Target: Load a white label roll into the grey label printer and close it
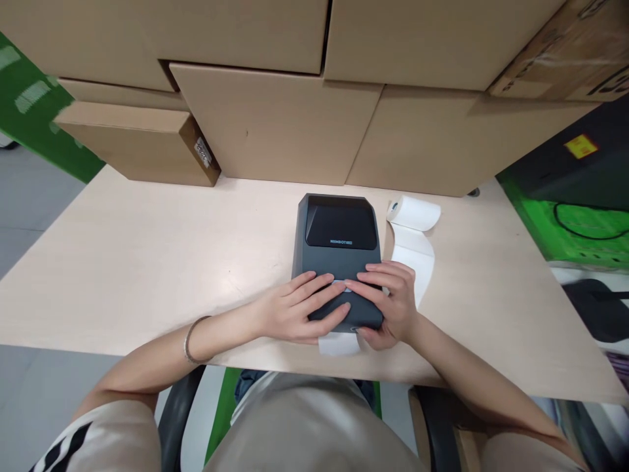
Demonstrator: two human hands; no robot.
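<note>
A dark grey label printer (339,262) with a glossy black window stands on the table before me. My left hand (299,308) lies over its front left part, fingers stretched out and apart on the lid. My right hand (393,301) wraps round the front right corner, fingers on top and thumb at the front edge. Both hands' fingertips meet near a light blue-grey strip (340,286) on the lid, partly covered. A white paper strip (339,344) sticks out from the printer's front. Right of the printer lies a white label roll (415,213), its loose end trailing behind my right hand.
Large cardboard boxes (275,124) are stacked along the table's back edge. At the back left sits a flatter carton (142,141). The pale table (122,262) extends to both sides. Chair armrests (181,419) flank me below the front edge.
</note>
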